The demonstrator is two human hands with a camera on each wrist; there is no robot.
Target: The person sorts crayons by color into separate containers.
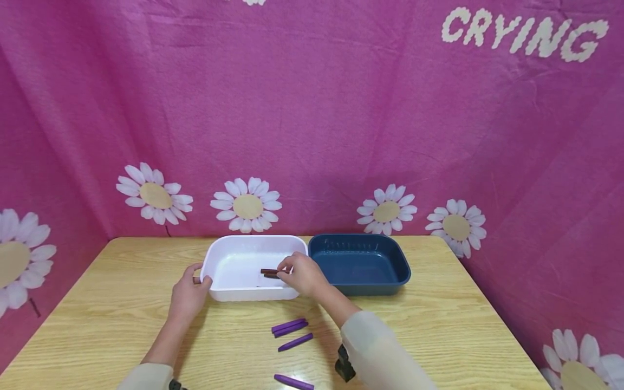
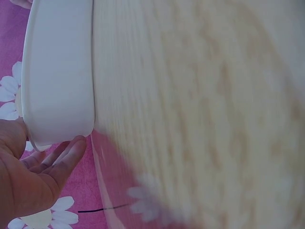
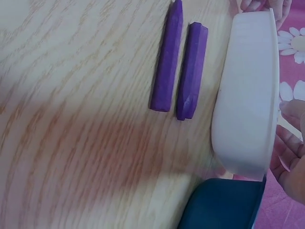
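Got two brown sticks inside the white tub, pinched at one end by the right hand. Also got the tub's left end gripped in the left hand. Seeing a navy tub right beside it, purple crayons nearer on the wooden table.

pink cloth with white daisies and pale lettering hangs behind and beside a wood-grain table; light glares on its near part.
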